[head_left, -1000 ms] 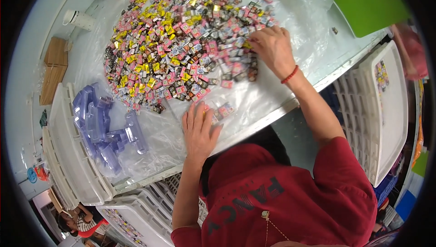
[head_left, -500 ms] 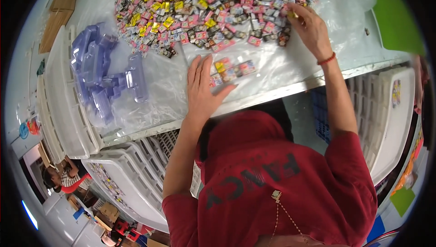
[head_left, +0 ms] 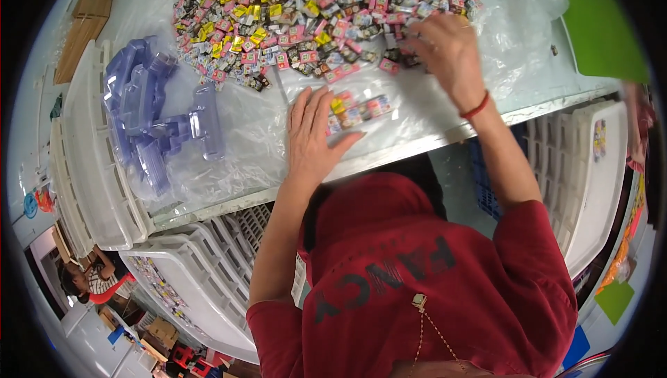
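Note:
A broad heap of small wrapped packets point(head_left: 292, 27) in pink, yellow, black and white covers the far middle of the table. My left hand point(head_left: 310, 131) lies flat at the near side of the heap, fingers stretched out and thumb spread to the right. Between that thumb and the fingers, a small group of packets point(head_left: 358, 112) sits in short rows on the plastic sheet. Over the heap's near right edge is my right hand point(head_left: 451, 55), its fingers bent downward and smeared by motion. Whether it holds a packet cannot be made out.
Clear bluish plastic trays point(head_left: 142, 100) are piled at the left of the table. Clear plastic sheeting point(head_left: 250, 124) covers the tabletop. White crates point(head_left: 198, 267) stand below the near edge, others point(head_left: 587, 176) at the right. A green sheet point(head_left: 601, 30) lies far right. Another person point(head_left: 90, 281) is at far left.
My right hand has moved left along the near edge of the heap. The left hand stays beside the grouped packets, almost unmoved.

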A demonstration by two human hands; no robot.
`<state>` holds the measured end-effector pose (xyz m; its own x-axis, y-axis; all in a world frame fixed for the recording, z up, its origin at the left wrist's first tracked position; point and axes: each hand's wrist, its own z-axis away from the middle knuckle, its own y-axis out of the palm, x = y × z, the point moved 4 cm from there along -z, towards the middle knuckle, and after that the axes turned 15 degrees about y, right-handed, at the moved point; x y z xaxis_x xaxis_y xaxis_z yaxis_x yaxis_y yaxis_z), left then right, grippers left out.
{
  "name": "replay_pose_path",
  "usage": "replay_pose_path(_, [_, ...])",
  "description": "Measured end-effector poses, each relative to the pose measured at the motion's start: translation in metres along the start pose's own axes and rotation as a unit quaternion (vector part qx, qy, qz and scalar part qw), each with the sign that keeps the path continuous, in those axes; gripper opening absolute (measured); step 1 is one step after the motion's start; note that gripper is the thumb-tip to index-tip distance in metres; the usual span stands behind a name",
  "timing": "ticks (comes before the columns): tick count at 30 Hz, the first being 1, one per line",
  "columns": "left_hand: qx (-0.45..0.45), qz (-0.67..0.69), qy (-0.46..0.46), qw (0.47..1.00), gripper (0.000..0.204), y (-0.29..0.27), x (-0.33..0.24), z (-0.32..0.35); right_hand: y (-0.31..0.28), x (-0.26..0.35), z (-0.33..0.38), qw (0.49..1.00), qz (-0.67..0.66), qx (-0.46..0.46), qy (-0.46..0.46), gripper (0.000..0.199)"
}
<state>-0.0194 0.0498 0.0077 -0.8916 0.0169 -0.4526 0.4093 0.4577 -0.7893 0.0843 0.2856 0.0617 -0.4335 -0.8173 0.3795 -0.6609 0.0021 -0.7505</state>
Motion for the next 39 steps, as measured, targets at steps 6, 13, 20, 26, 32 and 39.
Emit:
replay_pose_path(6, [-0.003,-0.006,0.006,1.000,0.073,0.000,0.001,0.001,0.009,0.027,0.042,0.990,-0.017,0.126,0.052,0.013])
replay_pose_path(13, [-0.008,-0.022,0.022,1.000,0.072,0.001,0.001,0.001,-0.001,0.007,0.061,0.986,0.018,0.142,0.086,0.017])
replay_pose_path(20, [-0.011,-0.029,0.033,0.999,0.070,0.002,-0.001,-0.001,-0.004,-0.001,0.061,0.987,0.002,0.110,0.119,0.018])
replay_pose_path(26, [-0.002,-0.025,0.023,0.999,0.070,-0.002,-0.004,-0.003,-0.007,-0.006,0.062,0.986,0.026,0.128,0.107,0.020])
replay_pose_path(32, [-0.012,-0.015,0.021,1.000,0.072,-0.004,-0.005,-0.002,0.002,0.010,0.044,0.995,0.040,0.091,0.023,0.020])
replay_pose_path(39, [0.010,-0.019,0.023,0.999,0.074,-0.008,-0.011,-0.010,0.007,0.008,0.041,0.989,0.012,0.144,0.009,0.025])
